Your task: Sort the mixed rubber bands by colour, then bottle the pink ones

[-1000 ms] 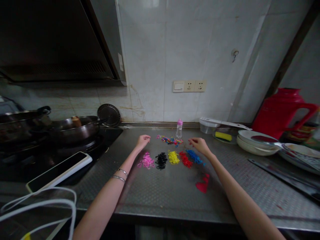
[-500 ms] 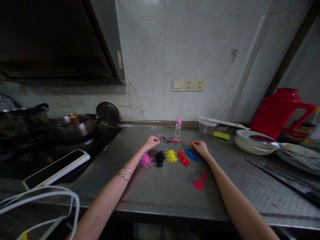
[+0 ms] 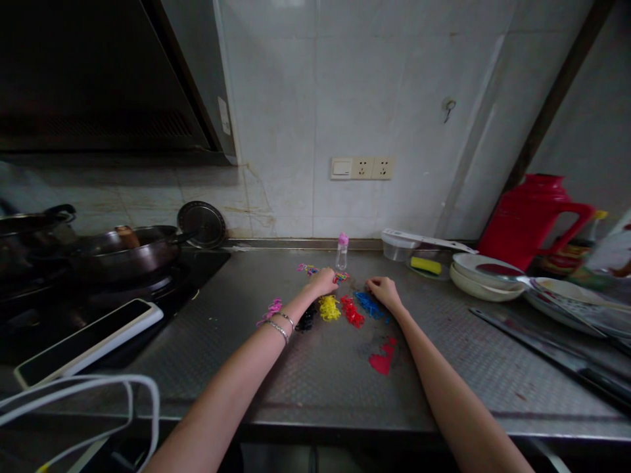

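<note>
My left hand [image 3: 324, 282] reaches over a mixed strip of multicoloured small loops [image 3: 341, 277], its fingers drawn together at the pieces; anything pinched there is too small to name. Just behind the blue pile [image 3: 369, 305], my right hand [image 3: 384, 291] has its fingertips pressed together, and what they hold, if anything, cannot be made out. Sorted loops lie in a row: pink [image 3: 271, 311], black [image 3: 306, 319], yellow [image 3: 328, 308] and red [image 3: 351, 311]. My left forearm partly covers the pink and black piles. A small clear bottle with a pink cap [image 3: 342, 252] stands behind the strip.
A red heart-patterned piece [image 3: 382, 358] lies near my right forearm. Pans [image 3: 133, 253] and a white-edged device [image 3: 91, 341] with a cable are left. On the right are a plastic container [image 3: 398, 249], a yellow sponge [image 3: 426, 265], stacked bowls [image 3: 486, 287], a knife [image 3: 542, 348] and a red jug [image 3: 522, 220].
My left hand has moved right, from the left end of the mixed strip to over its middle. My right hand stays beside the blue pile. The view has shifted slightly.
</note>
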The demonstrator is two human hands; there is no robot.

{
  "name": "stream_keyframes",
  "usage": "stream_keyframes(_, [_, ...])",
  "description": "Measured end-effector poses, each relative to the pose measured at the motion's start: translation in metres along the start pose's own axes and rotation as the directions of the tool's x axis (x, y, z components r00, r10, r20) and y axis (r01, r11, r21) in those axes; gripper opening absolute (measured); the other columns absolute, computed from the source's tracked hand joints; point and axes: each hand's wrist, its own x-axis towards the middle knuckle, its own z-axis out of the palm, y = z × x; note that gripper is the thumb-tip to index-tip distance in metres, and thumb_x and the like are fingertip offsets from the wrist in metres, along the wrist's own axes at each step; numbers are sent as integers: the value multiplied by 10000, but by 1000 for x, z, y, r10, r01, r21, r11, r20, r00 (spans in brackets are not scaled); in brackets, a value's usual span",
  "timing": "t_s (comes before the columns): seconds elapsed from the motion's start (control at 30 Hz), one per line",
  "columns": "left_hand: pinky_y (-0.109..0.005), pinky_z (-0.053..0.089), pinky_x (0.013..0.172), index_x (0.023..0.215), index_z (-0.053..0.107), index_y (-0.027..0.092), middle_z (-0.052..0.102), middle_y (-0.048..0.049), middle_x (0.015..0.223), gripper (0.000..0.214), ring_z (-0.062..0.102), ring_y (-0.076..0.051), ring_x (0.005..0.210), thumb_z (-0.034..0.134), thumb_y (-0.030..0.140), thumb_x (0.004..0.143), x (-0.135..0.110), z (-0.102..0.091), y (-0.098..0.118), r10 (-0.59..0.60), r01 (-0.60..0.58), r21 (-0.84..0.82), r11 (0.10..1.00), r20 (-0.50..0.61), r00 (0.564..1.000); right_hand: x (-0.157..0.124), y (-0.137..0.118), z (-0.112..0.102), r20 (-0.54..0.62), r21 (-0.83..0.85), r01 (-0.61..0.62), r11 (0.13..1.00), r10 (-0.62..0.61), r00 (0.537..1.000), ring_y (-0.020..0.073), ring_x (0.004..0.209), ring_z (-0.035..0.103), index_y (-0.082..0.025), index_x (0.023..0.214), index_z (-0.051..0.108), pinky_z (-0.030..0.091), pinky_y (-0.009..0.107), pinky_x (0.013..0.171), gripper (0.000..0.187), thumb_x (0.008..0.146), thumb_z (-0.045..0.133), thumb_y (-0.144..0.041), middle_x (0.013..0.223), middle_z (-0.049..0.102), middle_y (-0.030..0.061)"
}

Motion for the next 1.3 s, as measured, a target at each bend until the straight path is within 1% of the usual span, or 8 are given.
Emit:
stream_keyframes(0.2, [-340, 434, 756, 827, 637, 124, 628, -170, 861, 185, 584, -261, 851, 562, 236, 701, -5, 8, 7, -49, 54, 76, 996, -61, 997, -1, 0, 1, -21, 3, 8, 1000, -8, 1000, 134, 524, 532, -131, 586, 642, 340, 200, 501, 335, 694, 406, -344, 545, 607, 44])
stream_keyframes(0.4, [-338, 434, 760, 775, 644, 140, 633, -145, 811, 166, 592, -232, 827, 482, 147, 739, -8, 6, 10, -21, 24, 102, 995, -35, 999, -1, -1, 1, -13, -4, 15, 1000, -15, 1000, 135, 540, 540, -129, 616, 654, 337, 204, 518, 336, 696, 402, -336, 548, 610, 41])
stream_keyframes(0.73, [-324, 438, 735, 726, 655, 144, 642, -137, 770, 130, 597, -235, 802, 537, 137, 671, -2, 8, 11, -55, 58, 70, 996, -40, 998, -1, -3, 0, -14, -40, -1, 999, 1, 1000, 137, 546, 537, -126, 603, 651, 333, 197, 506, 314, 686, 411, -311, 538, 601, 44])
stream_keyframes(0.87, [-301, 439, 713, 713, 667, 152, 650, -118, 760, 142, 599, -209, 757, 532, 164, 668, 4, 14, 20, -17, 17, -12, 1000, -41, 999, -1, -3, 0, -18, -37, 10, 999, -11, 1000, 143, 556, 542, -130, 599, 648, 339, 196, 509, 309, 684, 412, -311, 542, 605, 48])
stream_keyframes(1.0, [-252, 433, 689, 722, 680, 160, 659, -89, 740, 175, 592, -173, 725, 515, 179, 666, 9, 24, 37, 94, -97, -103, 990, -38, 995, -2, -4, 0, -27, -33, 16, 999, -17, 1000, 147, 561, 540, -134, 594, 648, 340, 199, 507, 319, 684, 407, -322, 554, 615, 54])
stream_keyframes(1.1, [-242, 434, 674, 785, 680, 166, 664, -71, 753, 212, 587, -158, 701, 508, 202, 667, 10, 30, 44, 175, -179, -148, 973, -40, 984, -2, -5, -1, -29, -36, 26, 999, -27, 999, 141, 558, 536, -131, 578, 647, 339, 199, 516, 325, 682, 404, -320, 558, 614, 52])
stream_keyframes(1.2, [-236, 433, 676, 832, 675, 157, 665, -64, 781, 244, 581, -150, 704, 498, 203, 669, 11, 32, 40, 208, -217, -203, 955, -69, 976, -1, -3, 0, -29, -36, 25, 999, -26, 999, 141, 556, 533, -131, 589, 652, 339, 199, 516, 332, 684, 403, -328, 551, 610, 50])
stream_keyframes(1.3, [-234, 431, 684, 826, 674, 137, 665, -62, 792, 250, 575, -143, 704, 481, 174, 672, 11, 26, 22, 183, -209, -270, 940, -118, 976, 0, 0, 1, -22, -33, 25, 999, -26, 999, 143, 551, 535, -132, 594, 653, 335, 197, 506, 332, 687, 399, -326, 542, 607, 48])
